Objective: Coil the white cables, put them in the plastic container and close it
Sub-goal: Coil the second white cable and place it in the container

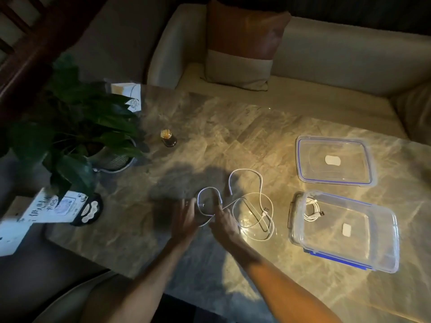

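Step in hand: by the look of things, the cable (258, 183) left of the container (394, 229) is being gathered into loops.
Left hand (185, 217): fingers are spread and straight, laid at the small loop's far side from the container; nothing is gripped.
Right hand (225, 223): the forefinger is held straight on that same loop, on the side nearer the container; whether the thumb pinches the cord beneath cannot be told in this dim light.
Doing it well: the small loop is best kept pinned flat while slack is drawn in from the container side. Turns should be matched in size and kept small enough to fit inside, and the crossings undone before they are wound in.
Cable: thin, white and limp, it is sprawled in several crossing loops on the table (233, 136), with a plug end lying toward the container.
Coil (311, 212): a second white cable is already wound and lying in the container's left end.
Lid (349, 145): it is off and lies flat just beyond the container.
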Action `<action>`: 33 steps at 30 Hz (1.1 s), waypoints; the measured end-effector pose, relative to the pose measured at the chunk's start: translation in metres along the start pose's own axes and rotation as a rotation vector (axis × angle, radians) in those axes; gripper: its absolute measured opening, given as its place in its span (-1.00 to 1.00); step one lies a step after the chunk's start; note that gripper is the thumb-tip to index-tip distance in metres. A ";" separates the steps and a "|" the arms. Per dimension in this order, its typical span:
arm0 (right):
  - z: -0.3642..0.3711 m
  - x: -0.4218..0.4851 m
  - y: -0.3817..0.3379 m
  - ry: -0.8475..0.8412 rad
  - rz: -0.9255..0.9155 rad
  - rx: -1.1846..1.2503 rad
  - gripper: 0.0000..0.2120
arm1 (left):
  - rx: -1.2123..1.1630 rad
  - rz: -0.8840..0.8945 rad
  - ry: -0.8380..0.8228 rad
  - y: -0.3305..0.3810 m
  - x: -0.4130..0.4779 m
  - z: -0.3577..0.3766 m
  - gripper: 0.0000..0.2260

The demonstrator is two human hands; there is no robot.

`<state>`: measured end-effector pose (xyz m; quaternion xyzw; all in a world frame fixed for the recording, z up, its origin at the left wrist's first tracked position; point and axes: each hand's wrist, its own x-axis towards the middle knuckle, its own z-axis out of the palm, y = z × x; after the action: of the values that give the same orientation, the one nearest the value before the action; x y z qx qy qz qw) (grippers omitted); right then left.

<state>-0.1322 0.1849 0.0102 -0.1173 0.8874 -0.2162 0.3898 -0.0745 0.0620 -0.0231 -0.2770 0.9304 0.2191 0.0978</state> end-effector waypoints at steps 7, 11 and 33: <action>-0.002 -0.014 0.015 0.292 -0.073 0.099 -0.73 | 0.004 0.442 0.011 -0.016 0.017 -0.012 -0.81; -0.065 -0.053 0.013 0.484 -0.147 0.377 -0.93 | -0.223 0.671 0.132 0.020 0.014 -0.058 -0.66; -0.314 -0.282 0.072 1.059 -0.252 0.539 -0.78 | -1.549 0.730 -1.285 0.284 -0.124 -0.267 -0.55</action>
<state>-0.1790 0.4461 0.3460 0.0050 0.8541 -0.5067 -0.1173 -0.1469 0.2107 0.3515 0.1990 0.3386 0.8709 0.2955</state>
